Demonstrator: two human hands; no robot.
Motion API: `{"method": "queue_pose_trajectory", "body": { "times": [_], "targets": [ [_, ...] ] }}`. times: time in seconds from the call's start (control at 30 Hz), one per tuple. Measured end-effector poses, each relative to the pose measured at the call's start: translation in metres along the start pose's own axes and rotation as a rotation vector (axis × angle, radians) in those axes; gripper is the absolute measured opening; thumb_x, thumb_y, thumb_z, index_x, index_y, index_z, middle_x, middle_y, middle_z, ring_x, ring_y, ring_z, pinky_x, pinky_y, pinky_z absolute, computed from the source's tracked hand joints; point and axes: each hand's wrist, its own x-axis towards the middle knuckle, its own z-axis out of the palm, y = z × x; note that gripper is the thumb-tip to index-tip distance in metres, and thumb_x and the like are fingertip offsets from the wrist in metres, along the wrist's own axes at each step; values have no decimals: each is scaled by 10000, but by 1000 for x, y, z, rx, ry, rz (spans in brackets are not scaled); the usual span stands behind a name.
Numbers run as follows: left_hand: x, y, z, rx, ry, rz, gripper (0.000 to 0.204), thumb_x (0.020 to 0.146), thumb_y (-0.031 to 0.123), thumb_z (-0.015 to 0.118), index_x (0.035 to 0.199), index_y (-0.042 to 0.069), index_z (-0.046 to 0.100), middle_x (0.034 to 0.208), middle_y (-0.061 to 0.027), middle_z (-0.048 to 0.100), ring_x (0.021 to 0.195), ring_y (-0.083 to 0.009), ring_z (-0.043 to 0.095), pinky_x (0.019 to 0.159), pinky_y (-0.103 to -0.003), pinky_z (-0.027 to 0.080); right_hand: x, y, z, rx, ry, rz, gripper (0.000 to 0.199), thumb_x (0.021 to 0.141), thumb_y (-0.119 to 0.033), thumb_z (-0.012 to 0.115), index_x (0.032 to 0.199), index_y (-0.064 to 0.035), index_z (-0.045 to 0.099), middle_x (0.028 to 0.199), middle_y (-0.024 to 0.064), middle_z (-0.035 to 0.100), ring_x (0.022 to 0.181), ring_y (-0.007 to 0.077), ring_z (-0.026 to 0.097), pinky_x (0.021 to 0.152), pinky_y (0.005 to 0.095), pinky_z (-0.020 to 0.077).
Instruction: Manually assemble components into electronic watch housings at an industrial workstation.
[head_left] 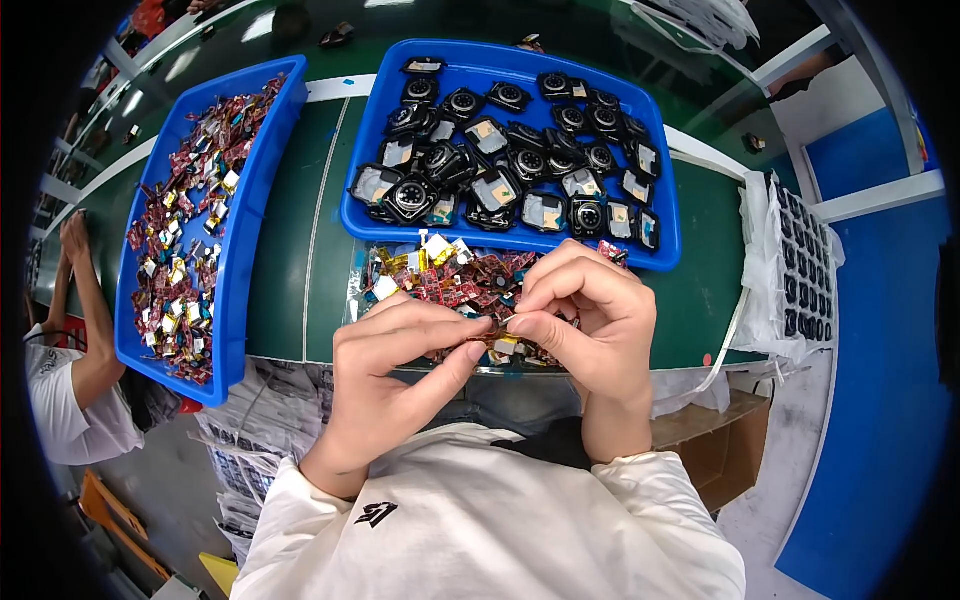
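My left hand (405, 365) and my right hand (592, 312) meet fingertip to fingertip over the table's near edge. Both pinch a small reddish-brown piece (492, 337), mostly hidden by the fingers; its exact kind does not show. Under and behind my hands lies a heap of small red circuit boards (445, 283) with white, yellow and dark parts among them. Just beyond the heap stands a blue tray (668, 235) holding many black watch bodies (528, 163), some with round backs up, others showing their open silver-and-tan insides.
At left, a long blue tray (238, 290) holds more loose small boards. The green table (705, 215) runs beneath. To the right stand stacked plastic-wrapped trays of black parts (803, 260). An open cardboard box (730, 455) sits below the edge. Another person's arm (90, 290) rests at far left.
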Motion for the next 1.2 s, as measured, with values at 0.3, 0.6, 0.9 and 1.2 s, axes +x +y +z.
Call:
{"method": "queue_pose_trajectory", "body": {
  "times": [0.3,0.6,0.9,1.2],
  "targets": [
    [-4,1,0,-242,16,-130,126,709,-13,752,827,11,715,733,-62,660,658,-124,582,585,-226,422,-9,-3,10,496,-89,128,99,767,-1,756,784,9,659,783,68,642,634,57,556,535,181,405],
    [3,2,-7,-385,-158,-63,92,717,6,759,792,3,705,742,-60,660,673,-130,566,588,-237,414,-10,-5,8,537,-209,271,130,854,-81,705,818,26,639,790,43,638,682,38,543,555,186,410],
    [0,-2,-12,-429,-2,-114,89,726,-22,741,795,-17,684,755,-83,659,709,-149,592,631,-250,432,5,-16,-9,-372,-170,-50,143,709,-3,737,843,-22,688,865,58,575,750,174,563,610,285,444],
    [-2,0,-8,-435,-4,-131,67,740,-21,727,773,-8,670,773,-77,647,719,-147,579,668,-253,425,72,18,-33,-896,-204,-228,241,814,-156,674,1033,-56,662,1033,95,570,930,275,545,845,365,456]
  ]
}}
